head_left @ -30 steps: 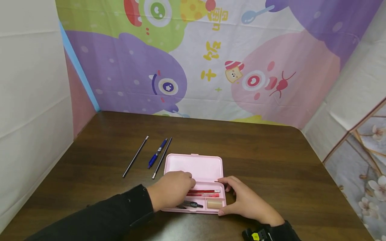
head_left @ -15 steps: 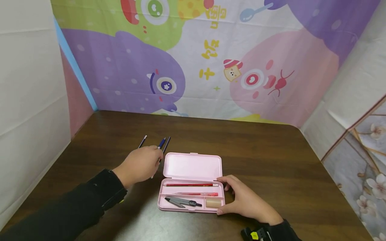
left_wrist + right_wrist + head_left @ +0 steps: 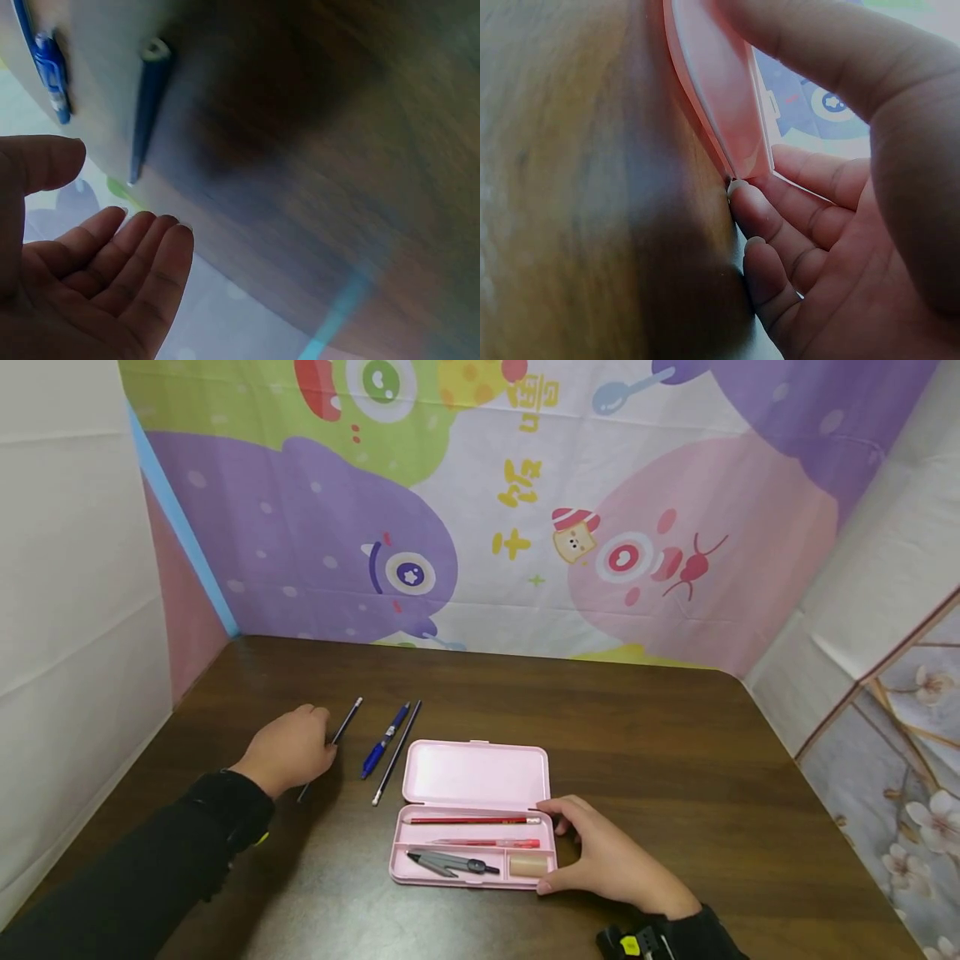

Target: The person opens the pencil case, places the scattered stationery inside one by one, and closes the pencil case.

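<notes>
My left hand reaches over a dark pencil at the left of the group. In the left wrist view its thumb and fingers are spread apart, with that pencil lying on the table beyond them. My right hand holds the right end of an open pink pencil case, thumb at the front corner and fingers by the hinge. Inside the case lie a red pencil, a red pen, a grey drawing compass and a tan block in the small compartment.
Between my left hand and the case lie a blue pen and a second dark pencil. All rest on a brown wooden table. A cartoon-print cloth hangs behind its far edge.
My left hand has left the case and moved left, past the blue pen and second pencil, to the leftmost pencil. The red pencil and pen now lie apart. My right hand stays on the case.
</notes>
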### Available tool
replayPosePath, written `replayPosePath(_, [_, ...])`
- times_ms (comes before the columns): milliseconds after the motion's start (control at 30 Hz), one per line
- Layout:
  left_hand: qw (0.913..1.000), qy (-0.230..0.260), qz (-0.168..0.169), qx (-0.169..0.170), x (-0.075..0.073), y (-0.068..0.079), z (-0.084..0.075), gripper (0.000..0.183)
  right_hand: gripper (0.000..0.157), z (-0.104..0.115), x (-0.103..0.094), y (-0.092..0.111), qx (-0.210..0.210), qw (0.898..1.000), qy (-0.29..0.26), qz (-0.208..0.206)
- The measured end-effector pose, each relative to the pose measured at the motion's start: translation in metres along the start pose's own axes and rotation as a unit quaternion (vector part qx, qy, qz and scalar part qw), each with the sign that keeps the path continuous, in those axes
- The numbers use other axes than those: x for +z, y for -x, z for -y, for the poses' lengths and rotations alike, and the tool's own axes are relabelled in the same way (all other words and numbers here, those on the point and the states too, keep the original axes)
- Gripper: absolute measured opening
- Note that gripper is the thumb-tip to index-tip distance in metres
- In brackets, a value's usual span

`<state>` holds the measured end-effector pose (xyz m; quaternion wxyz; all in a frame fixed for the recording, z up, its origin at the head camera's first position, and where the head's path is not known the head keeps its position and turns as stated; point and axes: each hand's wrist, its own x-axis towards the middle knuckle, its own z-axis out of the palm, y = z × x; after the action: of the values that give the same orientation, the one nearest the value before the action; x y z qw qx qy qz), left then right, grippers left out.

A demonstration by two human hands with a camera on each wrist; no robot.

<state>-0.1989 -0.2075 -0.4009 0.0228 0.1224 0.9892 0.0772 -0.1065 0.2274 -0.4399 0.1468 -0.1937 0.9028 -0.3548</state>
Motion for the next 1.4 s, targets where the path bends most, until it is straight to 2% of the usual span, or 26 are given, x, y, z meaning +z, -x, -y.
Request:
replayPosePath(300, [0.9995,0.004,0.028,-0.015,0.002,-0.003,0.005,0.039,0.091,0.0,-0.001,0.001,-0.001,1.0,0.001,-0.002])
replayPosePath(567, [0.9967,0.051,0.045,-0.044,0.007,-0.008,0.007,0.045,0.092,0.001,-0.001,0.0,0.002,1.0,0.0,0.001])
replayPosePath(767, [0.9932,0.087,0.051,-0.059,0.009,-0.01,0.007,0.028,0.091,0.001,-0.001,0.0,0.003,1.0,0.005,0.004])
replayPosePath(900, [0.9887,0.121,0.044,-0.077,0.009,-0.009,0.008,0.027,0.091,0.002,-0.001,-0.001,0.002,1.0,0.005,0.003])
replayPosePath(1067, [0.9764,0.177,0.055,-0.111,0.009,-0.009,0.012,0.031,0.091,0.002,0.0,0.0,0.001,1.0,0.002,0.003])
replayPosePath(1167, [0.9765,0.173,0.058,-0.114,0.01,-0.009,0.016,0.024,0.091,0.001,0.001,0.0,0.003,1.0,0.0,0.006])
replayPosePath(1300, [0.9846,0.134,0.049,-0.101,0.011,-0.01,0.017,0.016,0.092,0.001,0.001,0.0,0.004,1.0,0.0,0.004])
replayPosePath(1400, [0.9867,0.117,0.05,-0.101,0.013,-0.011,0.015,0.009,0.092,0.0,0.0,0.0,0.004,1.0,0.003,0.002])
